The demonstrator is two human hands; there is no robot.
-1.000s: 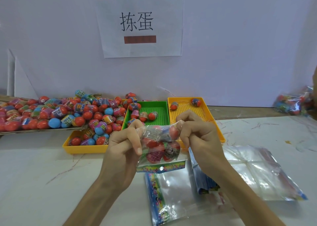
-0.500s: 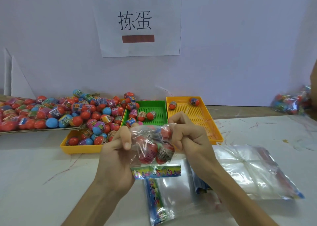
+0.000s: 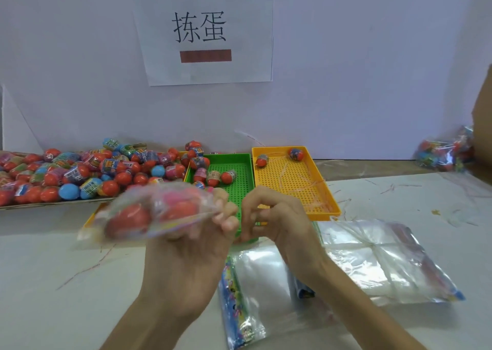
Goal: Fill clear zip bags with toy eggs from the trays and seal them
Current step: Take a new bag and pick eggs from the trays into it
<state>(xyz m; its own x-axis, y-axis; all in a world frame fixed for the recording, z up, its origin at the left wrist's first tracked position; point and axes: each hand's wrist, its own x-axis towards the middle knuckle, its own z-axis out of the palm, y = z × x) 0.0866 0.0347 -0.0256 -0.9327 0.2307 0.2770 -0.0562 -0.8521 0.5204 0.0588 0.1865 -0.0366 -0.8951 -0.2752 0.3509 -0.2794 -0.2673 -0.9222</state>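
White scuffed tabletop (image 3: 53,256). Left hand (image 3: 186,251) grips a crinkled clear bag (image 3: 159,206) of round red eggs (image 3: 127,220), blurred, held above the table. Right hand (image 3: 271,216): fingers curled, grasp unclear. Perforated plastic trays: one green tray (image 3: 241,182), one yellow tray (image 3: 292,187) holding two loose eggs (image 3: 262,160).

The filled bag (image 3: 157,211) is smeared by motion blur, so its eggs cannot be counted nor its seal judged. The near yellow tray (image 3: 91,216) is largely hidden behind it. The egg pile (image 3: 80,174) is cut off by the left edge, the paper sign (image 3: 205,30) by the top.
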